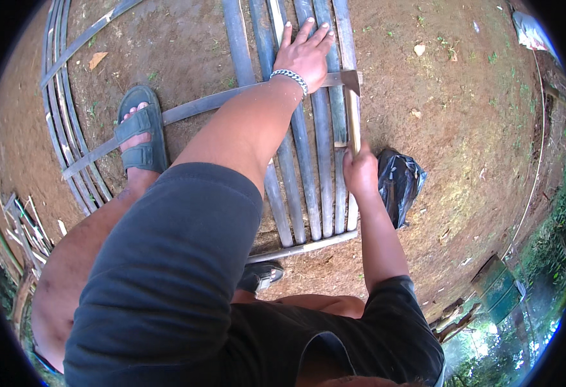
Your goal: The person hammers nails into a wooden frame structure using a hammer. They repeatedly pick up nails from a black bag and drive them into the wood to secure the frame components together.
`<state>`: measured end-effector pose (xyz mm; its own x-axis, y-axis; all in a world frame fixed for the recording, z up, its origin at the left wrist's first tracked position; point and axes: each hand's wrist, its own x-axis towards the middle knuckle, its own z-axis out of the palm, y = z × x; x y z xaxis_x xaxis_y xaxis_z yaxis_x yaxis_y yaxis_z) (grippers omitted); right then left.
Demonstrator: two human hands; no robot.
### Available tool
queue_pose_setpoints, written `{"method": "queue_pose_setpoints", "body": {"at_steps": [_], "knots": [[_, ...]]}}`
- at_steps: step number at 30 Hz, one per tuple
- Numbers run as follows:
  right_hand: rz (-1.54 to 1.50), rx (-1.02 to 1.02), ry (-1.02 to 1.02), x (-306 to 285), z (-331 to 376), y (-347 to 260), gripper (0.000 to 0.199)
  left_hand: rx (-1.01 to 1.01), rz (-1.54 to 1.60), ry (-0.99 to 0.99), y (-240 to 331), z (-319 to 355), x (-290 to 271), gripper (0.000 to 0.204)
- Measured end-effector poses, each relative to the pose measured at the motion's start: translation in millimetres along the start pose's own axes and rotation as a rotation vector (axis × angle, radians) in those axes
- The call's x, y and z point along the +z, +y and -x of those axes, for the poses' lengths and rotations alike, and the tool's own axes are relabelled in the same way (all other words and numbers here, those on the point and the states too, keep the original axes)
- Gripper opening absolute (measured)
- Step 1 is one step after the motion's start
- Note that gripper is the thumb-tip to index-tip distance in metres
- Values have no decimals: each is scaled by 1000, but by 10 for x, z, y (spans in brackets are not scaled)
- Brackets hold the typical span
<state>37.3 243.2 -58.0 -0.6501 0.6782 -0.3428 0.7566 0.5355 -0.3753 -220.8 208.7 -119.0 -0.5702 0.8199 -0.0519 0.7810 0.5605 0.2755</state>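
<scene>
My left hand (305,53), with a chain bracelet on the wrist, lies flat with fingers spread on several grey bamboo poles (322,168) that lie side by side on the dirt. My right hand (359,171) is closed around the wooden handle of a hammer (353,116). The hammer's metal head (351,80) rests at the right end of a cross slat (205,103) laid over the poles. A second cross slat (302,247) runs under the near ends of the poles.
A black plastic bag (399,184) lies on the ground right of my right hand. My sandalled foot (141,132) stands on the cross slat at left. More bamboo strips (60,116) curve along the left. A green container (497,287) sits lower right.
</scene>
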Motion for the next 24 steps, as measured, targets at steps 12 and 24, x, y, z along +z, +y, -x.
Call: {"method": "queue_pose_setpoints", "body": {"at_steps": [12,24], "knots": [[-213,-65,137,-3,91,-177,21,-18,-10,67,-26,-10,57,56],[-467,262,-17,-426,837,75,22,16,138,99,-56,31,59,55]]}}
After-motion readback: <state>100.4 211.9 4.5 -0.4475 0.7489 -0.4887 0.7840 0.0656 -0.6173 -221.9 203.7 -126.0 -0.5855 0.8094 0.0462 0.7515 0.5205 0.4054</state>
